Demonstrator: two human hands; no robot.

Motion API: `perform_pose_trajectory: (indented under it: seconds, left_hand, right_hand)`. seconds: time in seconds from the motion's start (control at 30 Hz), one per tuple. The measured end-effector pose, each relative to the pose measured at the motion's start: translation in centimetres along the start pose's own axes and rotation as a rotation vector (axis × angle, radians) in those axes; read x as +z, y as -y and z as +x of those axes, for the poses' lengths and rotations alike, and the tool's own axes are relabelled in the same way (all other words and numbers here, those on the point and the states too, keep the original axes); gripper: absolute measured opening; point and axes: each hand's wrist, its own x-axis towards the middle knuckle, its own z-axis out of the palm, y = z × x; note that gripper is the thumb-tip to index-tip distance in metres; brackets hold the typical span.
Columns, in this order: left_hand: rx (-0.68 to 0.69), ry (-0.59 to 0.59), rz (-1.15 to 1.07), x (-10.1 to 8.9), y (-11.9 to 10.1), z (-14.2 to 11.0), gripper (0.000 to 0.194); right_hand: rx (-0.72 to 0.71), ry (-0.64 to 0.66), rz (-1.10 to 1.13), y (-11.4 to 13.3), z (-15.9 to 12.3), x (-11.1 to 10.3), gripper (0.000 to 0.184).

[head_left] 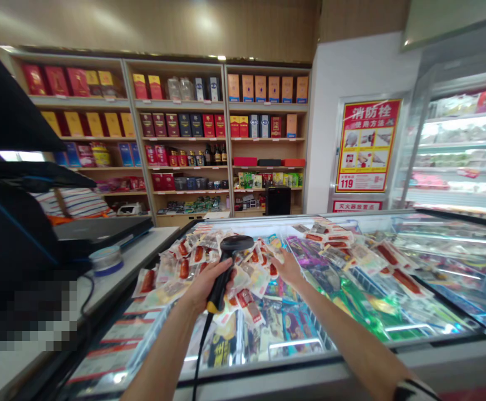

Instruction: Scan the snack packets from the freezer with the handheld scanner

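My left hand (210,283) is wrapped around the handle of a black and yellow barcode scanner (220,289), its head pointing away over the freezer's glass lid. From the handle a black cable runs down toward me. Further right, my right hand (288,268) is at a clear plastic food packet (274,254), its fingers closed at the edge; the fingertips are partly hidden. Vacuum-packed sausages (184,268) and pale packets lie heaped on the glass around both hands. One red-labelled packet (250,307) rests just below the scanner.
Beneath the glass lid (293,356) are colourful frozen packs. More sausage packets (405,281) lie at the right. On the left counter (142,259) stand a dark monitor (9,223) and a roll of tape (106,260). Shelves of boxes line the back; a person's striped sleeve (82,203) shows behind the monitor.
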Motion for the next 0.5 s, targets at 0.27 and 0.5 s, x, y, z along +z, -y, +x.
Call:
perform_pose_trajectory:
  seconds: [0.27, 0.5]
  left_hand:
    - [-0.081, 0.053, -0.041, -0.3, 0.6, 1.1, 0.026]
    - [-0.132, 0.061, -0.079, 1.1, 0.8, 2.5, 0.025]
  right_hand:
    - [-0.018, 0.240, 0.008, 5.6, 2.9, 3.9, 0.061]
    - [-0.127, 0.164, -0.113, 0.2, 7.8, -1.7, 0.040]
